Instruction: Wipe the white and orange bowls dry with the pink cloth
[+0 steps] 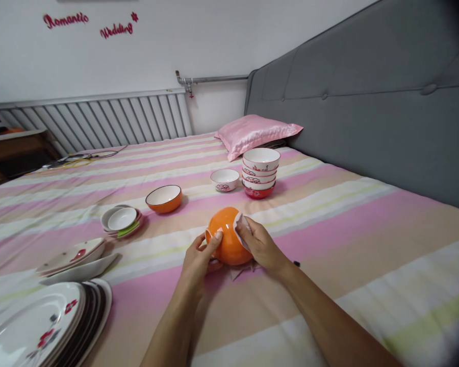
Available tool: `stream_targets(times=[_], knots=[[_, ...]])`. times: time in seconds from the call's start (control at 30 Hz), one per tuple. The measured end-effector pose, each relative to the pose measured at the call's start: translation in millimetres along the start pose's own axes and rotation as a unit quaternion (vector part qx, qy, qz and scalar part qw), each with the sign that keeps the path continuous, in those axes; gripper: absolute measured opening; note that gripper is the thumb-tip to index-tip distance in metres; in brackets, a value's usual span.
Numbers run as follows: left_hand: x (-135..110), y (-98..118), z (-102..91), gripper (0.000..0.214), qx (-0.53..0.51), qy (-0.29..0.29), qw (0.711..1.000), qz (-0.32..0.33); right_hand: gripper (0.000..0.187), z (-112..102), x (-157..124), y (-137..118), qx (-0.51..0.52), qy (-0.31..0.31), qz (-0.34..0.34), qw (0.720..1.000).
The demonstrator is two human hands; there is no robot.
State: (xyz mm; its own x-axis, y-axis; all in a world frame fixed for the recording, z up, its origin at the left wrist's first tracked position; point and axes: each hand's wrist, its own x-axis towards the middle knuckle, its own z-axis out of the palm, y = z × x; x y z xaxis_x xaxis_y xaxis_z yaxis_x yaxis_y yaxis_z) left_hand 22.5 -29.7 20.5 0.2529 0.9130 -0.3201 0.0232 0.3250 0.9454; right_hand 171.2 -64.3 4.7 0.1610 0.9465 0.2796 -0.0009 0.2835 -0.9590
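Note:
A glossy, rounded orange bowl (229,244) is tipped on its side in front of me, with a small loop or rim showing at its left. My left hand (199,256) grips it there, thumb lying on the orange surface. On its other side, my right hand (263,245) pinches a crumpled pale cloth or tissue (240,229) and presses it against the bowl. Beneath the bowl, some pale, crumpled material (244,270) shows in part. Another orange bowl (167,205), white inside with a dark rim, stands upright farther back to the left.
Behind my hands are a stack of patterned bowls (259,178) and a single white bowl (225,185). Small dishes (119,220), oval dishes (74,259) and a plate stack (61,306) line the left. A pink pillow (254,131) lies near the grey headboard (367,107) on the striped bed.

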Motion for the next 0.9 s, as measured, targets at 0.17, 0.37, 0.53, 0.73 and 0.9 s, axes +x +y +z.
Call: stream_targets(times=[0.17, 0.37, 0.53, 0.73, 0.9], knots=[[-1.8, 2.9, -1.3, 0.063, 0.055, -0.018, 0.998, 0.025, 0.034, 1.9, -0.3, -6.4, 0.109, -0.018, 0.091, 0.99], [4.4, -4.2, -5.3, 0.089, 0.151, 0.016, 0.978, 0.141, 0.031, 0.1, 3.1, -3.6, 0.213, 0.037, 0.111, 0.97], [5.4, -4.0, -14.1, 0.082, 0.209, -0.048, 0.94, 0.265, 0.025, -4.4, 5.4, 2.6, 0.241, 0.069, 0.111, 0.962], [1.1, 2.8, -18.6, 0.064, 0.201, -0.126, 0.926, 0.294, 0.032, -10.6, 9.8, 3.7, 0.189, 0.16, 0.088, 0.965], [2.3, 2.2, -18.2, 0.061, 0.192, -0.136, 0.927, 0.293, 0.03, -13.6, 11.0, 5.3, 0.107, 0.182, 0.062, 0.975]])
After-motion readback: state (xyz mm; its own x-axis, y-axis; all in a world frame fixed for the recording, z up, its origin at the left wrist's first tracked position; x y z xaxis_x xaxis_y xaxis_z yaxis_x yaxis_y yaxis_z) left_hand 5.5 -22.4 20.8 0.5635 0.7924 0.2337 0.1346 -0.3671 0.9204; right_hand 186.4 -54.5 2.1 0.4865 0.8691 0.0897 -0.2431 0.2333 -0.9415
